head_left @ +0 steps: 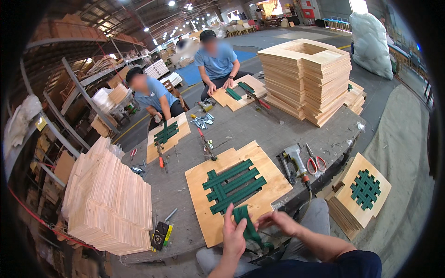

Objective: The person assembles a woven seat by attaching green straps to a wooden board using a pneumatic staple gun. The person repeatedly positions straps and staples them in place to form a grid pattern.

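Observation:
A square plywood board (270,177) lies on the table in front of me, with several green webbing straps (234,185) woven across its middle opening. My left hand (234,236) and my right hand (280,221) are at the board's near edge. Both pinch a loose green strap (245,223) that runs off the board toward my lap. The thumb of my left hand presses on the strap; my right fingers hold it from the right side.
A staple gun (295,157) and red-handled scissors (316,162) lie right of the board. Tall stacks of plywood stand at left (109,199) and far right (306,78). Finished boards are stacked at lower right (364,190). Two other people work on similar boards across the table.

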Demonstrator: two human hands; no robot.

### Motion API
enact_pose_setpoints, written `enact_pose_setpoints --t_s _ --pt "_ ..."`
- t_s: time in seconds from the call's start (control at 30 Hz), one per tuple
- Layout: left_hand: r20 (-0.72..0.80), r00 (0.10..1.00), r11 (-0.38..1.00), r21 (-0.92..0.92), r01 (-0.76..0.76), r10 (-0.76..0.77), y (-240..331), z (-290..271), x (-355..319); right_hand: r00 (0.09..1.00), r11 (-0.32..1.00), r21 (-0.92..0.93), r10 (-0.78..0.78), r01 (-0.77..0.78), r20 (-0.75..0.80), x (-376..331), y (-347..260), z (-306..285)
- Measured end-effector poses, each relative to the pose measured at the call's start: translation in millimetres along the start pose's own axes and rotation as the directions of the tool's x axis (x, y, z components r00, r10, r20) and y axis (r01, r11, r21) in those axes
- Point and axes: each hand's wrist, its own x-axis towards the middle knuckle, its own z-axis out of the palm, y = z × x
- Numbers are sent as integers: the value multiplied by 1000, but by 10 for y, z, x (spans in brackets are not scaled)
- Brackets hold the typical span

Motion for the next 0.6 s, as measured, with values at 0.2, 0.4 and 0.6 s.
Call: enact_pose_setpoints --t_s 0.2,0.4,0.6 --pt "-5 944 931 170 -324 329 547 353 563 985 992 4 126 -128 113 27 -164 585" --pt "-25 1000 908 420 0 11 311 -335 1093 926 911 -174 357 -374 -126 -242 -120 244" --pt "0 959 780 582 231 -284 -55 -356 1740 836 877 -50 436 -477 -333 -470 89 43"
